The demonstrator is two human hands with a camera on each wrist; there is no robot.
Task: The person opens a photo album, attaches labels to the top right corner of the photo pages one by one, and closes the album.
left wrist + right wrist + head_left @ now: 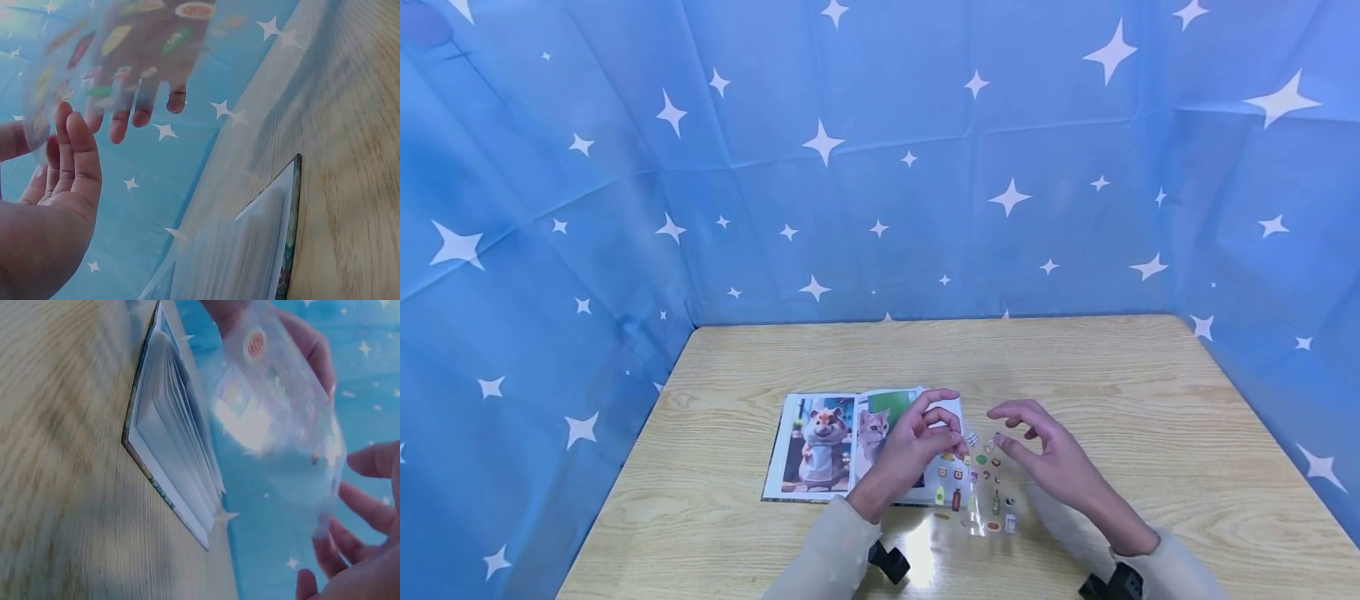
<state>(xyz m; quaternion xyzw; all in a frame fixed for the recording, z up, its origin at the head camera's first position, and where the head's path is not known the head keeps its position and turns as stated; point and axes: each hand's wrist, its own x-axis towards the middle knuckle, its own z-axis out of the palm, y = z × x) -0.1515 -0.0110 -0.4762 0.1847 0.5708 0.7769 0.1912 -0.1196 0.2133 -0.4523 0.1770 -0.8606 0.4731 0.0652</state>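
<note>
A clear sticker sheet [996,504] with small food and bottle pictures hangs above the table. My left hand [917,446] pinches its upper edge between thumb and fingers. To the right of the sheet is my right hand [1060,458], its fingers loosely bent and thumb apart from the index finger. In the right wrist view, the right hand's fingertips [325,534] are close to the sheet's edge; whether one touches it is unclear. Behind the left hand an open picture book [772,467] lies on the table, partly covered by that hand and the sheet.
The book's left page shows a hamster in an apron [823,446], the right page a cat [872,429]. It lies on a wooden table [715,367]. Blue cloth with white stars [880,192] hangs behind and beside the table.
</note>
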